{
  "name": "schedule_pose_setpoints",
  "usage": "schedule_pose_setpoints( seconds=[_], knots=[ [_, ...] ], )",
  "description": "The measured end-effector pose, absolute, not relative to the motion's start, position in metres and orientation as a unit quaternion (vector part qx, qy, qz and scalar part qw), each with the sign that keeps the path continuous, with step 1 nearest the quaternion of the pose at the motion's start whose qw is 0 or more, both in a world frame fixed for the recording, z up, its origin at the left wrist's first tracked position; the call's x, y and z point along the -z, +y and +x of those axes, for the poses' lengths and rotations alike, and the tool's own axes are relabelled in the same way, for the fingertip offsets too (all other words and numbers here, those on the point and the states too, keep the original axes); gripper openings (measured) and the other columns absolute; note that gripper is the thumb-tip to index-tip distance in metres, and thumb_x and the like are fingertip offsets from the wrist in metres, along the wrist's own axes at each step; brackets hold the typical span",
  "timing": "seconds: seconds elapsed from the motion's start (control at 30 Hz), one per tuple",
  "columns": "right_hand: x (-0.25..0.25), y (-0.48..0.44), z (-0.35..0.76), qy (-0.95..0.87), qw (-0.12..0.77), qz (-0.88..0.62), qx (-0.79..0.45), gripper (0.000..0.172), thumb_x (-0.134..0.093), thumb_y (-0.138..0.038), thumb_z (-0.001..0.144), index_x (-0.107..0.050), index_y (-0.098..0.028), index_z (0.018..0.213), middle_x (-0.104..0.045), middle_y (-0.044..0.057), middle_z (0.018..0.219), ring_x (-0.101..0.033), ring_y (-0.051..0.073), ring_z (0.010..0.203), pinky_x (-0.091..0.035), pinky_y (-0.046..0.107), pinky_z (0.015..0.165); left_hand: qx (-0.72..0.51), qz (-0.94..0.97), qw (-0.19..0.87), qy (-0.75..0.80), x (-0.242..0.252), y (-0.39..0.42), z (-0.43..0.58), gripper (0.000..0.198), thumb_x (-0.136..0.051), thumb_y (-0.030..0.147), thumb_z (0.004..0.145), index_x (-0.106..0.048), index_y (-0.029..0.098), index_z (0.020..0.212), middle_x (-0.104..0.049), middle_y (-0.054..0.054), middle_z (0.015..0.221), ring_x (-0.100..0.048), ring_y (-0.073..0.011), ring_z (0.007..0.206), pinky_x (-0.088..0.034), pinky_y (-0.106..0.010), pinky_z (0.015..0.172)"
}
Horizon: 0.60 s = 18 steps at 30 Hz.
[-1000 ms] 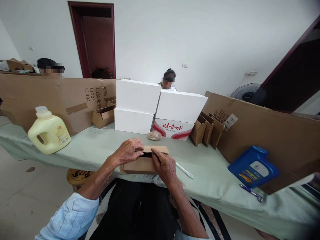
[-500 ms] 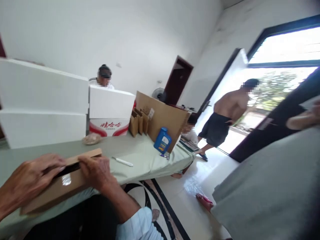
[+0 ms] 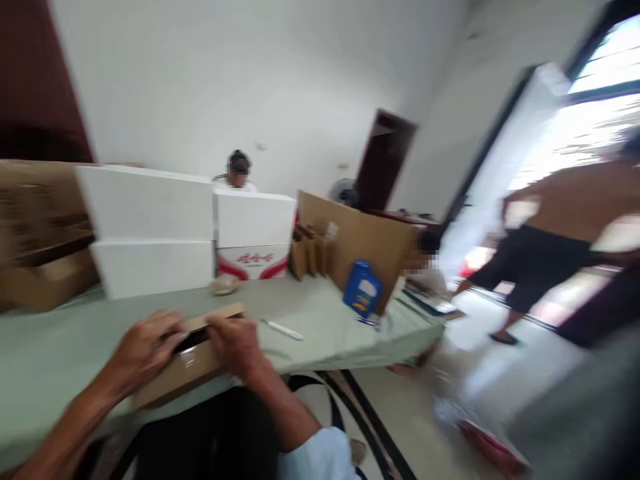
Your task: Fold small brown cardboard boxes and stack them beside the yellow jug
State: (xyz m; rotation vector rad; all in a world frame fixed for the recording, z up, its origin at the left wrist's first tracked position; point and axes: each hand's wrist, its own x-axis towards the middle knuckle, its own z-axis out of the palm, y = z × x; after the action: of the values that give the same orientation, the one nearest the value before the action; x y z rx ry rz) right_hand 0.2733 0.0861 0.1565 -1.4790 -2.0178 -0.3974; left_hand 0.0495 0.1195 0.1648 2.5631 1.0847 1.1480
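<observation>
Left hand [image 3: 150, 350] and right hand [image 3: 237, 343], fingers curled in close, both have hold of a brown cardboard box [image 3: 187, 375] at the near edge of the bench [image 3: 45, 360], a dark gap running along its top! Just to the right, a slim white tool [image 3: 283, 330]; farther along, a blue bottle [image 3: 363, 293]. Beyond, a pale lump [image 3: 225, 285] sits before the red-and-white carton [image 3: 254, 263], a person [image 3: 245, 188] behind the white boxes [image 3: 157, 267].

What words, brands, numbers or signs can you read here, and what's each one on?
None can be read:
White box with red bands: red lettering, too blurred.
Blue bottle: label, too small and blurred.
Left cardboard panel: faint dark print, blurred.
Right cardboard panel: pale label, unreadable.
Held box: none visible.
</observation>
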Motion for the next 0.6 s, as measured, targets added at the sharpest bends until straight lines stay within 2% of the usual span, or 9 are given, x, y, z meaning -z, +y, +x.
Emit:
schedule_pose_setpoints(
  seconds=[0.07, 0.1, 0.13, 0.2, 0.3, 0.6],
  knots=[
    [-0.15, 0.092, 0.279, -0.787, 0.344, -0.5, 0.111, 0.023, -0.063, -0.02, 0.101, -0.081, -0.025, 0.114, -0.084, -0.001, 0.09, -0.078, 0.015, 0.078, -0.054, 0.019, 0.073, -0.371, 0.847, 0.067, 0.374, -0.181, 0.106, 0.054, 0.017, -0.063, 0.031, 0.092, -0.064, 0.024, 0.077, -0.073, -0.003, 0.085, -0.069, -0.0232, 0.083, -0.058, -0.035, 0.079],
    [-0.145, 0.099, 0.281, -0.793, 0.369, -0.476, 0.097, 0.024, -0.061, -0.018, 0.102, -0.08, -0.021, 0.116, -0.084, 0.004, 0.093, -0.079, 0.018, 0.078, -0.055, 0.022, 0.074, -0.369, 0.845, 0.07, 0.381, -0.185, 0.104, 0.053, 0.01, -0.07, 0.027, 0.086, -0.064, 0.023, 0.08, -0.076, -0.005, 0.095, -0.07, -0.0244, 0.093, -0.058, -0.037, 0.087],
    [-0.139, 0.106, 0.284, -0.788, 0.41, -0.446, 0.108, 0.025, -0.06, -0.018, 0.103, -0.08, -0.02, 0.117, -0.085, 0.007, 0.097, -0.079, 0.02, 0.081, -0.056, 0.025, 0.077, -0.363, 0.846, 0.08, 0.383, -0.186, 0.103, 0.051, 0.013, -0.077, 0.023, 0.081, -0.065, 0.022, 0.085, -0.076, -0.007, 0.105, -0.07, -0.0256, 0.102, -0.057, -0.038, 0.094],
    [-0.13, 0.117, 0.287, -0.792, 0.453, -0.391, 0.125, 0.027, -0.057, -0.021, 0.106, -0.08, -0.02, 0.121, -0.084, 0.008, 0.101, -0.079, 0.021, 0.086, -0.057, 0.028, 0.083, -0.352, 0.835, 0.091, 0.412, -0.183, 0.103, 0.041, 0.027, -0.083, 0.019, 0.076, -0.065, 0.022, 0.095, -0.075, -0.009, 0.122, -0.068, -0.0279, 0.115, -0.054, -0.042, 0.103],
    [-0.125, 0.112, 0.291, -0.793, 0.471, -0.358, 0.147, 0.028, -0.055, -0.023, 0.109, -0.079, -0.018, 0.121, -0.084, 0.008, 0.1, -0.079, 0.022, 0.086, -0.057, 0.031, 0.082, -0.348, 0.817, 0.105, 0.447, -0.173, 0.093, 0.029, 0.041, -0.086, 0.018, 0.074, -0.065, 0.023, 0.109, -0.07, -0.012, 0.137, -0.066, -0.0311, 0.127, -0.052, -0.046, 0.108],
    [-0.111, 0.088, 0.3, -0.793, 0.472, -0.351, 0.157, 0.025, -0.059, -0.022, 0.108, -0.078, -0.02, 0.125, -0.084, 0.007, 0.098, -0.079, 0.02, 0.079, -0.057, 0.031, 0.08, -0.371, 0.809, 0.121, 0.438, -0.15, 0.068, 0.035, 0.044, -0.077, 0.012, 0.078, -0.062, 0.024, 0.117, -0.071, -0.011, 0.136, -0.066, -0.0304, 0.129, -0.048, -0.046, 0.109]
  ],
)
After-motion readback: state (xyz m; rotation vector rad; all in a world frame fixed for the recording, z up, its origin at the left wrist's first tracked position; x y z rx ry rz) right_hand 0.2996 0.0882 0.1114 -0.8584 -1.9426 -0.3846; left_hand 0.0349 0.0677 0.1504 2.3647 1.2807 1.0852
